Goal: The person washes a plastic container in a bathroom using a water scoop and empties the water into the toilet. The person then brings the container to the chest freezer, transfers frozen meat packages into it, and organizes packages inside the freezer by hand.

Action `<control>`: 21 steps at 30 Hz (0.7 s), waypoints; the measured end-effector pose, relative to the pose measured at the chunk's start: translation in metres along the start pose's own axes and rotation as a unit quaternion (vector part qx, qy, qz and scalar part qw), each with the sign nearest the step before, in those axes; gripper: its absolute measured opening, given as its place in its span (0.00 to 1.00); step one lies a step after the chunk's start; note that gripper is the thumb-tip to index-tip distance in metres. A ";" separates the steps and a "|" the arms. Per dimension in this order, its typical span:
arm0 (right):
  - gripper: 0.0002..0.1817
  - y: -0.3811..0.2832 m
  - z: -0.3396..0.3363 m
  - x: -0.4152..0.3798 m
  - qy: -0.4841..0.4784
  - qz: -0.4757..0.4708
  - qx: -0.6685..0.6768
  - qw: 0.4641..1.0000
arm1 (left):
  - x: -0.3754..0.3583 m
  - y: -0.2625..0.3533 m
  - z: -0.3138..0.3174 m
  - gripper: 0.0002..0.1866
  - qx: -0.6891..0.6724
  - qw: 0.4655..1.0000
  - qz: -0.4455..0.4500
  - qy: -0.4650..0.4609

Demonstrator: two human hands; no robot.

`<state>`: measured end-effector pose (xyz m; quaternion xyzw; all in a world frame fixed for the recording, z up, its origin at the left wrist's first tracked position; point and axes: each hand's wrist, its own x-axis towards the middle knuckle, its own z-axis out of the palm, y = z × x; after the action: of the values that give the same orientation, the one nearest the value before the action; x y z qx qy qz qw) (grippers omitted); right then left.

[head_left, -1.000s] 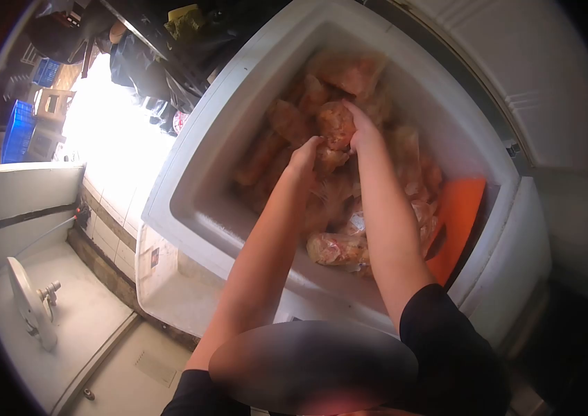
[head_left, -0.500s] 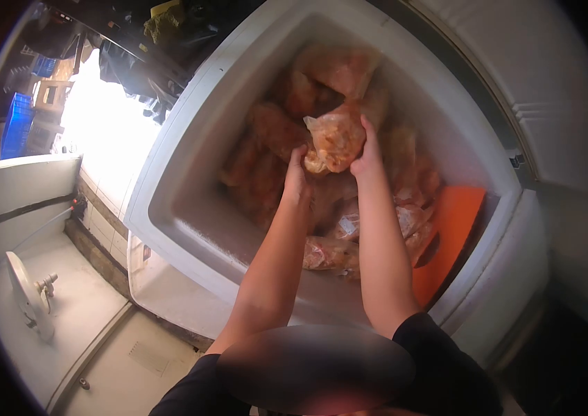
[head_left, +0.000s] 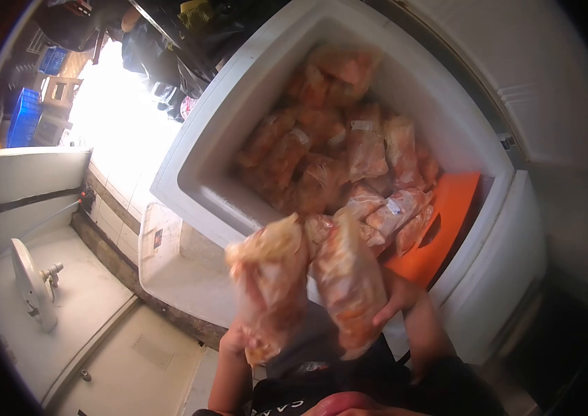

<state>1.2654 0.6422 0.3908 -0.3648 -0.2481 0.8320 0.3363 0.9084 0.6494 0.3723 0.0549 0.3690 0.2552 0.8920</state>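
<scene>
Two clear plastic bags of pinkish-orange frozen meat are held up close to my body, in front of a dark shirt. My left hand [head_left: 236,338] grips the lower side of the left bag [head_left: 270,281], mostly hidden behind it. My right hand [head_left: 399,298] holds the right bag [head_left: 349,284] by its right side, fingers partly behind it. Beyond them, the open white chest freezer [head_left: 204,114] contains several similar bags [head_left: 367,149], some with small white labels. An orange panel [head_left: 446,222] leans inside at the freezer's near right corner.
A whitish plastic bin [head_left: 186,263] stands against the freezer's near left side. Further left are a white surface with a round plate-like part [head_left: 32,284] and a cabinet door [head_left: 148,360]. Blue crates [head_left: 25,116] and a wooden stool [head_left: 60,90] stand at the upper left.
Both hands have come back from inside the freezer toward my body and now hold two bags upright. The view has shifted, showing more of the freezer's contents.
</scene>
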 end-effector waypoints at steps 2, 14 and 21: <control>0.56 0.024 0.044 0.030 -0.059 0.012 -0.056 0.997 | -0.060 -0.016 -0.047 0.34 0.015 0.999 0.043 0.013; 0.62 0.341 0.099 0.227 0.139 0.250 -0.338 0.897 | -0.023 -0.127 -0.307 0.17 0.164 0.932 -0.018 0.323; 0.35 0.263 0.123 0.163 -0.019 0.173 -0.208 0.962 | 0.033 -0.056 -0.246 0.16 0.421 0.708 0.140 0.550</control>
<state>0.9880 0.5715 0.2211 -0.4487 -0.3555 0.8139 0.0992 0.7825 0.5951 0.1580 0.3260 0.8512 0.1804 0.3697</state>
